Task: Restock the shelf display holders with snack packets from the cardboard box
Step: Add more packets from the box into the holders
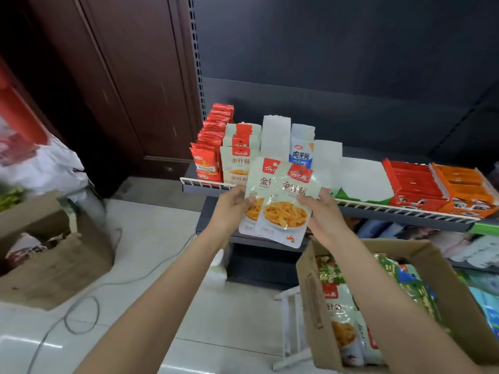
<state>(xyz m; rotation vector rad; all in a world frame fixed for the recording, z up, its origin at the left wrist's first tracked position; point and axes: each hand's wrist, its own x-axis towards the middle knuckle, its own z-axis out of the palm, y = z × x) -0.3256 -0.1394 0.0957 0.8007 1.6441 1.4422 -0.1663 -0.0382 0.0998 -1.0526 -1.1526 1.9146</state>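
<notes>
Two pale green snack packets (280, 203), overlapping like a fan, are held up in front of the shelf (405, 211), between the two hands. The left hand (235, 203) pinches the left edge of the rear packet, thumb on its front; the right hand (321, 211) grips the right edge of the front packet, fingers curled behind it. Both packets show a red label at the top and a picture of orange strips on a plate.

Just behind them on the shelf stands a row of matching pale green packets (237, 155), upright between a row of red packets (210, 147) on the left and a white holder (275, 136) on the right. A blue-and-white packet (301, 152) stands beside that holder. Farther right lie red boxes (415, 184) and orange boxes (464, 187) against the white wire rail at the shelf's front edge.

Below the right forearm sits the open cardboard box (310, 292), with more pale green packets and some green ones inside (their print is too blurred to read). A second cardboard box (54, 265) sits on the tiled floor at the left, well apart, with a grey cable (81, 314) looping near it.
</notes>
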